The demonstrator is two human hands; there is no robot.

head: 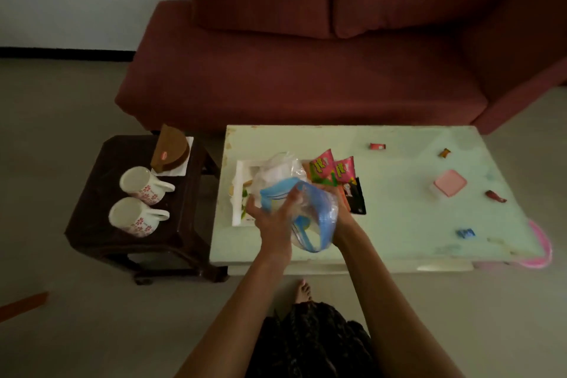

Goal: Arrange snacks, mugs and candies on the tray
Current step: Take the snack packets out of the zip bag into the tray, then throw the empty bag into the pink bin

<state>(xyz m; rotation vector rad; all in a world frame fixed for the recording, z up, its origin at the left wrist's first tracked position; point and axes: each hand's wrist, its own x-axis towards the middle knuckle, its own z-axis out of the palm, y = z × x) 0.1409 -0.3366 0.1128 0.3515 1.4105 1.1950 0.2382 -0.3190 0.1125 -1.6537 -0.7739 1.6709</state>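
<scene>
Both my hands hold a clear plastic bag with blue trim point(310, 218) above the white tray point(237, 193) at the left of the pale table. My left hand point(273, 218) grips its left side, my right hand point(343, 218) is mostly hidden behind it. Crumpled clear plastic point(279, 169) lies on the tray. Two pink snack packets point(333, 170) and a black packet point(357, 196) lie just right of the tray. Two white flowered mugs point(139, 199) lie on their sides on the dark side table. Small candies point(377, 146) point(444, 152) point(495, 196) point(465, 233) are scattered on the table.
A pink lidded box point(449, 182) sits right of centre on the table point(399, 224). A brown half-round napkin holder point(170, 149) stands on the dark side table point(92, 209). A red sofa point(306, 55) lies behind. A pink object point(541, 248) pokes out at the table's right corner.
</scene>
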